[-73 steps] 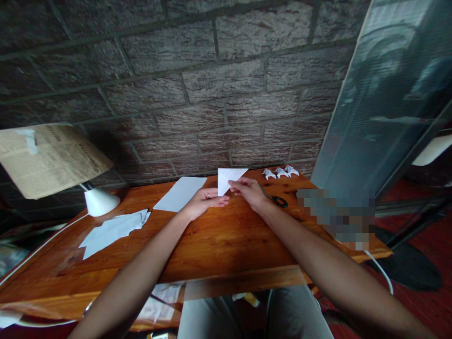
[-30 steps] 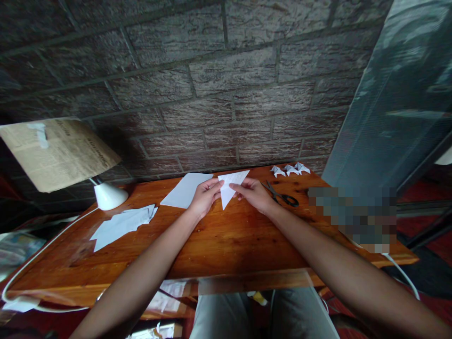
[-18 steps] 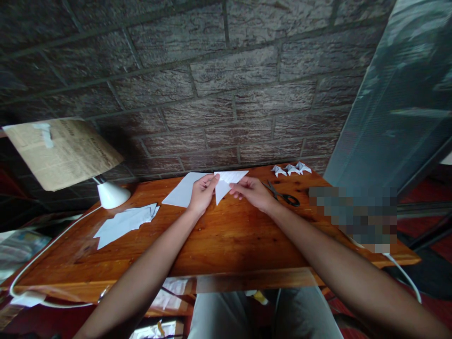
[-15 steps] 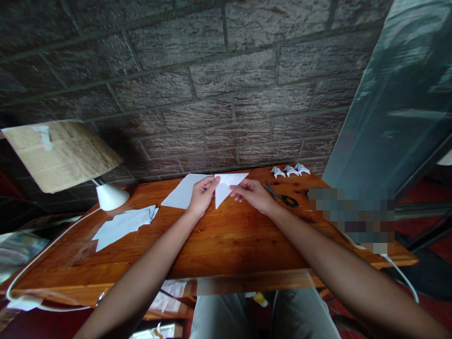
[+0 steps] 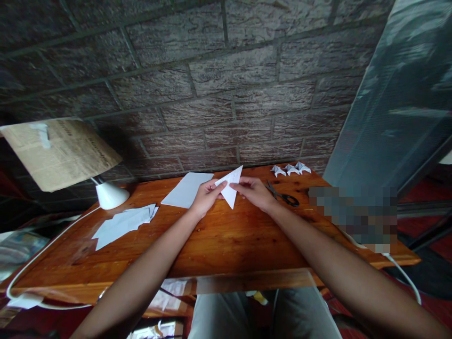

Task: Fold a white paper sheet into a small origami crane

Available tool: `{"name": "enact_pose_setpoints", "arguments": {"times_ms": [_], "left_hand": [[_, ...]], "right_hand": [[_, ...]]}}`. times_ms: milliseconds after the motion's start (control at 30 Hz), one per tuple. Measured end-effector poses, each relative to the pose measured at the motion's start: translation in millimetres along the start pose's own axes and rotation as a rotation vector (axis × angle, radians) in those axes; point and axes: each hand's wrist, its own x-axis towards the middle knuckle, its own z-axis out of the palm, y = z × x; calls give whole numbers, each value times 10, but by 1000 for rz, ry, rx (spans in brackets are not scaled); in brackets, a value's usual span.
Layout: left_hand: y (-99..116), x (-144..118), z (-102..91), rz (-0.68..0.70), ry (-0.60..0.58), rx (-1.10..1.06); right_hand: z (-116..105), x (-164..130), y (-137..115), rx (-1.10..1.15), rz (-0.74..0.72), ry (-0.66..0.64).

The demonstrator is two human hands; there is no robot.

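Observation:
A folded white paper triangle [image 5: 231, 182] is held up over the middle of the wooden table [image 5: 233, 245], one point upward and another downward. My left hand [image 5: 205, 194] is closed on its left corner, thumb on the near face. From the other side my right hand [image 5: 254, 190] pinches its right edge, thumb in front and fingers behind. Behind my left hand lies a white paper sheet [image 5: 185, 189]. Black scissors [image 5: 284, 197] rest on the table just beyond my right hand.
Three small folded paper figures [image 5: 290, 169] stand at the back right. Several loose paper pieces [image 5: 125, 223] overlap on the left, near a lamp [image 5: 109, 195] with a brown paper shade. A white cord [image 5: 52, 240] runs over the left edge. A brick wall [image 5: 219, 103] borders the back.
The paper triangle has been turned in my hands, from a level top edge to standing on a point. Both hands have come closer together; my left hand has shifted slightly right.

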Motion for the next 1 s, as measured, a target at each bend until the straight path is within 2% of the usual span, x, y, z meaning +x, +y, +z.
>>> {"name": "enact_pose_setpoints", "arguments": {"times_ms": [133, 233, 700, 1000], "left_hand": [[27, 24, -11, 85, 125, 55], [40, 33, -25, 106, 158, 71], [53, 33, -79, -55, -6, -9], [57, 36, -55, -44, 64, -21]], "right_hand": [[-10, 11, 17, -9, 7, 10], [-5, 1, -1, -2, 5, -33], [-27, 19, -3, 12, 27, -81], [-72, 32, 14, 54, 33, -28]]}}
